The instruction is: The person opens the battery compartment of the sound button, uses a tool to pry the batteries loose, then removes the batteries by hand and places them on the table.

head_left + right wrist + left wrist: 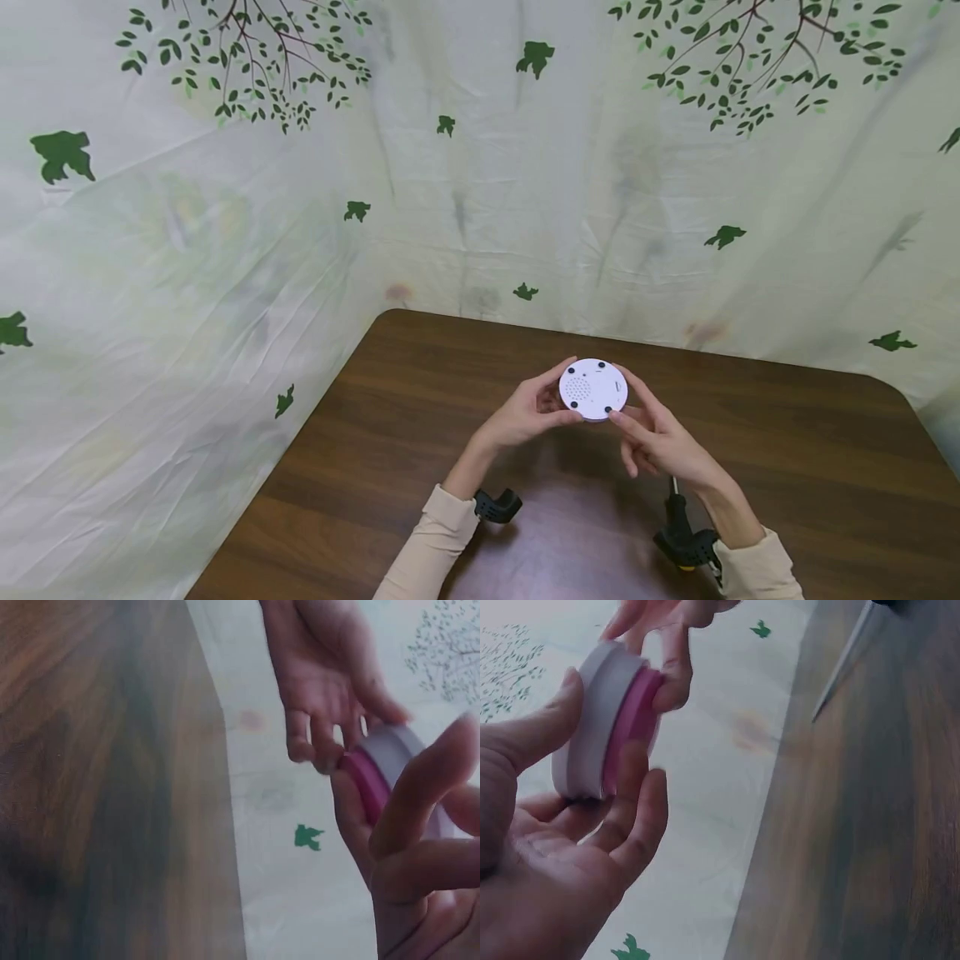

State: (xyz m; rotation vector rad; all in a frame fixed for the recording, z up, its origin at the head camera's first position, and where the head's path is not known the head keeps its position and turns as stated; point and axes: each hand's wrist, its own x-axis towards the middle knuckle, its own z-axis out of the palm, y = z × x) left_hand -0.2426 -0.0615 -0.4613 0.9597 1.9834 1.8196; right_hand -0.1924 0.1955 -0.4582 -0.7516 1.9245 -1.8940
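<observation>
Both hands hold up a round, disc-shaped device [592, 389] over the table. Its white face, turned toward the head camera, has a cluster of small speaker-like holes and black round feet near the edge. From the side, the left wrist view shows a white body with a pink layer [630, 720] behind it. My left hand [528, 408] grips the left rim, thumb at the lower edge and fingers behind. On the right rim, my right hand [663, 437] pinches with thumb low and index finger high; its other fingers curl below.
A screwdriver-like tool, its thin metal shaft [842, 661] ending in a dark handle, lies on the brown wooden table [450, 358] near the right wrist. Black wrist cameras are worn under both forearms. A pale leaf-printed cloth [480, 208] hangs behind the table and on its left.
</observation>
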